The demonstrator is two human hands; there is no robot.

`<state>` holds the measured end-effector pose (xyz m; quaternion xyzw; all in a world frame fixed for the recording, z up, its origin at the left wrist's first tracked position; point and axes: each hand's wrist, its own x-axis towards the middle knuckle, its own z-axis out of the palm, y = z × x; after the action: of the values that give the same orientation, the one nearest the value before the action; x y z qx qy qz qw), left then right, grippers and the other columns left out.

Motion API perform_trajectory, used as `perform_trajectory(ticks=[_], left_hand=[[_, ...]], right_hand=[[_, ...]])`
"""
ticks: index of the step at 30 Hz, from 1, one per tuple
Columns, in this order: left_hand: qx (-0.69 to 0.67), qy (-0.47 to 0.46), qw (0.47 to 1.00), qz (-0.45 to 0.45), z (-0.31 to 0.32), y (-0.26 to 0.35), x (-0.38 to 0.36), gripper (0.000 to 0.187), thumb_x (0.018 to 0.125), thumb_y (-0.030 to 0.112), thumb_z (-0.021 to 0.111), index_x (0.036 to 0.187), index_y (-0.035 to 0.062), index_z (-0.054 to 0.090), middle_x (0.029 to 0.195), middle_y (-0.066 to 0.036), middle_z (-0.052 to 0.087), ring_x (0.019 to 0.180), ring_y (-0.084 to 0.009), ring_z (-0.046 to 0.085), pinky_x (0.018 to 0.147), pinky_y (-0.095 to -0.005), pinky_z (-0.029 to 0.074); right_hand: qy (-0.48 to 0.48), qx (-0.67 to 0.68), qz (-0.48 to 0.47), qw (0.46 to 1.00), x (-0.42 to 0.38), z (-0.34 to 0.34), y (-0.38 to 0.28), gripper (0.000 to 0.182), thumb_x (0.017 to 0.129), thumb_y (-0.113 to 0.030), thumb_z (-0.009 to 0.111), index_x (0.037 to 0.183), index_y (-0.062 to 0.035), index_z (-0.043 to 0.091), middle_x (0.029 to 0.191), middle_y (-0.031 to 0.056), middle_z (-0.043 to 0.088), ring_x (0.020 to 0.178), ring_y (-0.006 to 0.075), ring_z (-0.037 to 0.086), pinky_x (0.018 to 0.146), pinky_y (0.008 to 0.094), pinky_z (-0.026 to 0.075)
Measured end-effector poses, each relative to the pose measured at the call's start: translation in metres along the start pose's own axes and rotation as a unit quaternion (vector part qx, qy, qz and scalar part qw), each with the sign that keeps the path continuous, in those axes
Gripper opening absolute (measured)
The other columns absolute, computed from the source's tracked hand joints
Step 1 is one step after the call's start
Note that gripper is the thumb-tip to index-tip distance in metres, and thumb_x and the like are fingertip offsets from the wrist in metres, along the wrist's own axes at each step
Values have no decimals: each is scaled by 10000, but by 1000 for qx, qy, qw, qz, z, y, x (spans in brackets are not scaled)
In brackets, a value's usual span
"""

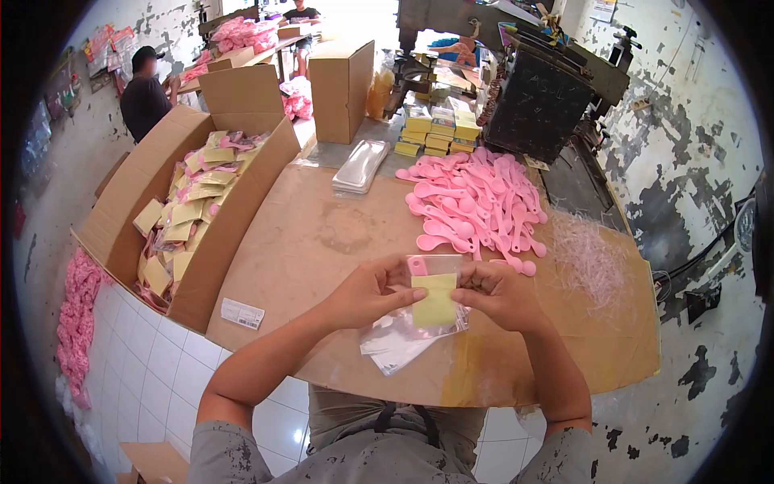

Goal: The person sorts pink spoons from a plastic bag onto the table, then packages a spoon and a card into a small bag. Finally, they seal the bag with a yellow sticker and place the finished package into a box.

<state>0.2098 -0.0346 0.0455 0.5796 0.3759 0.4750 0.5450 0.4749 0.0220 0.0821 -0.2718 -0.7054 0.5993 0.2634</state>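
My left hand (372, 292) pinches the left side of a small clear plastic bag (446, 262), thumb on the front. On the opposite side my right hand (501, 297) grips it, with its thumb at the edge of a yellow card (434, 305). Behind the card, the end of a pink spoon (416, 264) shows near the bag's top. Several flat clear bags (393, 352) lie on the cardboard-covered table just below my hands. Beyond my fingers spreads a large heap of pink measuring spoons (476, 198).
A big carton (254, 206) on the left holds packed bags with yellow cards. Farther back are a stack of clear bags (360, 165), bundles of cards (439, 125) and a dark machine (540, 101). Plastic shreds (592, 262) lie right. A person (145, 97) sits at far left.
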Motion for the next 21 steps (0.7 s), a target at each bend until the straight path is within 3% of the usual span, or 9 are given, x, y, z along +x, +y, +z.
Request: perform_trajectory(ticks=[6,8,11,13,15,17,18,20,21], left_hand=[[-20,133,990,47,-70,13,4,361,1066,268,640,1302,-4,647,1089,-81,733,920,-177,722,746,-329,603],[-158,366,896,196,-88,29,13,481,1080,375,601,1398,15,575,1267,-111,683,1122,-214,688,885,-348,587],[-322,428,809,244,-112,45,9,604,1075,475,567,1460,13,509,1425,-149,600,1379,-260,554,1081,-357,493],[-262,411,845,219,-113,23,14,541,1074,413,586,1436,15,536,1408,-129,614,1306,-240,600,1036,-351,513],[-150,358,907,165,-106,13,17,484,1060,351,618,1406,17,567,1395,-115,625,1217,-220,640,986,-354,529],[15,256,964,70,-80,3,20,434,1032,288,661,1369,20,602,1385,-108,633,1114,-199,673,930,-367,543],[107,210,969,78,-64,-2,21,430,995,262,701,1343,23,623,1330,-110,647,1040,-199,679,893,-370,546],[257,124,954,91,-34,-12,16,454,940,255,758,1316,28,646,1242,-119,657,972,-217,680,859,-377,545],[316,85,940,99,-21,-15,13,479,922,272,775,1315,30,649,1208,-125,653,979,-235,676,861,-381,542]], right_hand=[[-55,-187,73,978,-28,-73,-35,356,1126,-285,516,1010,-1,696,905,26,651,810,83,587,748,272,494],[-72,-89,54,992,-59,-130,-28,560,1152,-418,380,957,-16,717,890,63,666,773,164,614,744,321,507],[131,90,-59,985,-86,-213,-13,548,1111,-472,442,1091,18,685,1100,157,696,1097,274,624,984,400,445],[352,-198,24,914,-102,-252,8,509,1096,-436,479,1263,17,642,1302,185,650,1281,314,564,1124,439,368],[415,-644,122,630,-134,-278,51,494,1078,-384,532,1393,-6,581,1452,177,569,1401,321,482,1211,462,292],[412,-661,142,611,-141,-275,42,507,1045,-308,594,1463,-24,547,1557,190,489,1499,338,381,1263,484,234],[398,-479,114,774,-139,-257,6,509,1021,-258,630,1469,-32,544,1588,208,450,1536,350,320,1273,494,214],[360,-378,118,845,-144,-248,-7,531,981,-177,666,1478,-44,539,1617,226,411,1571,369,259,1283,508,189],[355,-481,152,787,-148,-250,8,542,965,-146,667,1482,-49,537,1615,227,411,1570,375,258,1284,511,184]])
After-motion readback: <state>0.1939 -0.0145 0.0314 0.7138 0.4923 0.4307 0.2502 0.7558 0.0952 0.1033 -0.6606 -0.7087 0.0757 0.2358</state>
